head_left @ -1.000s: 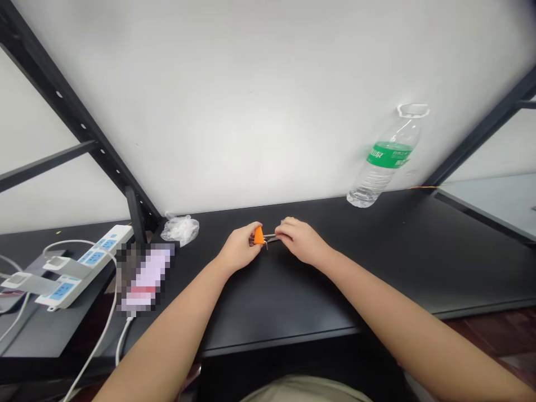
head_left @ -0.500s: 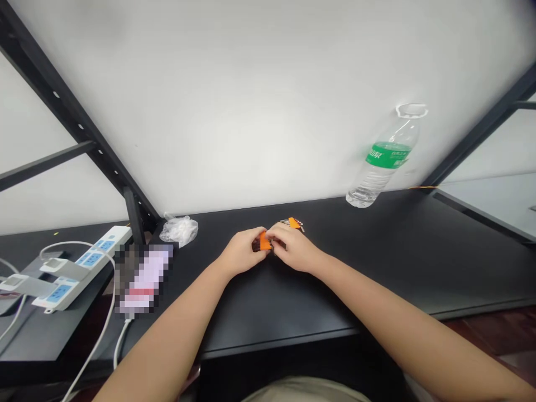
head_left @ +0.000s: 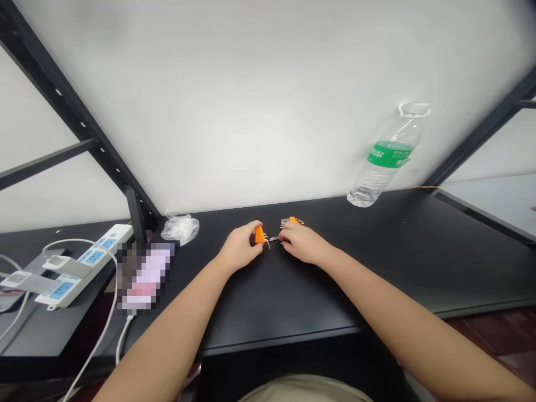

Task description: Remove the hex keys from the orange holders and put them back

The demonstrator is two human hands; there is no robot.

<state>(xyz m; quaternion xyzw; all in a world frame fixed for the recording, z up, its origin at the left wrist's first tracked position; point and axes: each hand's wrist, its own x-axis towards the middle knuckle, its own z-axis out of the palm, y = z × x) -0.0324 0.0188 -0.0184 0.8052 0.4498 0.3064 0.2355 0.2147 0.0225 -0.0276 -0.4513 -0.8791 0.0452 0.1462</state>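
Seemingly for steadiness, the left hand [head_left: 242,246] is pinching the holder [head_left: 260,234]; the right hand [head_left: 303,243] is pinching a rod [head_left: 274,239].

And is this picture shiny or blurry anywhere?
Head view: the wall is brightest around the middle, darker towards the top-right corner; the black table has a dull sheen. Head view: blocky squares hide the phone-like thing; the metal rods beside the left hand look small and soft.

From the hands [head_left: 242,247], I'm seeing open desk [head_left: 422,251] at three o'clock; the bottle [head_left: 390,154] is blocking two, the plastic bag [head_left: 181,229] nine.
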